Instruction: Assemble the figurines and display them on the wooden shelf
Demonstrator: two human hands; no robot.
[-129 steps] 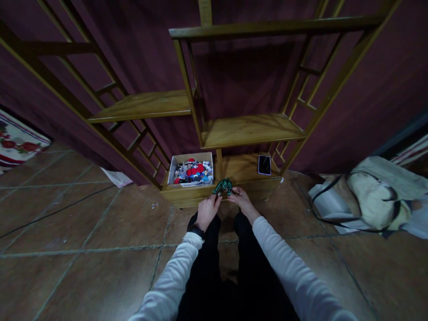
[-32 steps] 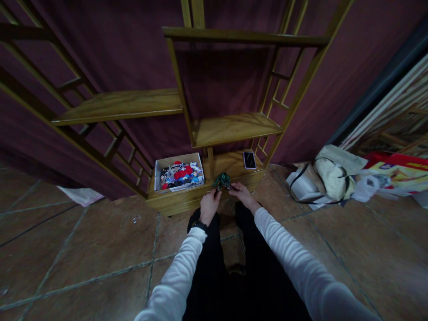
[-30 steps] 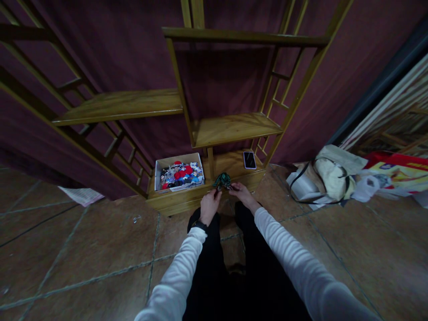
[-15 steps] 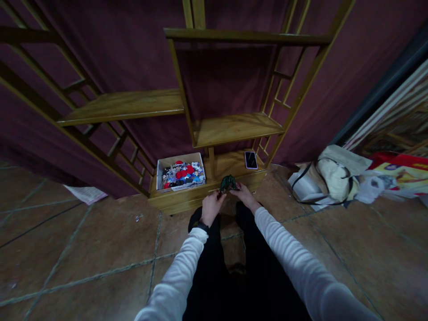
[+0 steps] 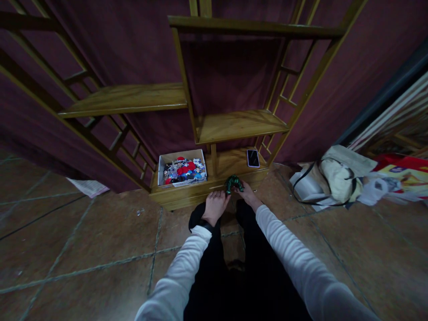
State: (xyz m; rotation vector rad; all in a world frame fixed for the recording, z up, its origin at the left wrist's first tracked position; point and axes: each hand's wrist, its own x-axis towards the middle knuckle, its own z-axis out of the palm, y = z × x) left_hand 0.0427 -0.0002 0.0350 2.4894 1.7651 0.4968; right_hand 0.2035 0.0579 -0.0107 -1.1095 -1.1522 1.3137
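A shiny dark green band (image 5: 234,182), bent into an arch, is held up in front of the shelf unit; its exact kind is hard to make out. My left hand (image 5: 216,206), with a dark band at the wrist, is closed on its left end. At the other end, the fingers of my right hand (image 5: 246,194) pinch it. Just beyond and to the left, an open white cardboard box (image 5: 161,171) stands on the bottom shelf, full of small red, blue, black and white items (image 5: 185,169).
The wooden shelf unit (image 5: 244,127) stands against a dark red curtain (image 5: 230,76). A phone (image 5: 253,158) lies on its bottom shelf at right. Bags (image 5: 337,176) lie on the tiled floor to the right, and a sheet of paper (image 5: 87,186) to the left.
The green band has been turned and now shows a fuller arch between my hands. My left hand has rolled so that its back faces up. The view has shifted slightly.
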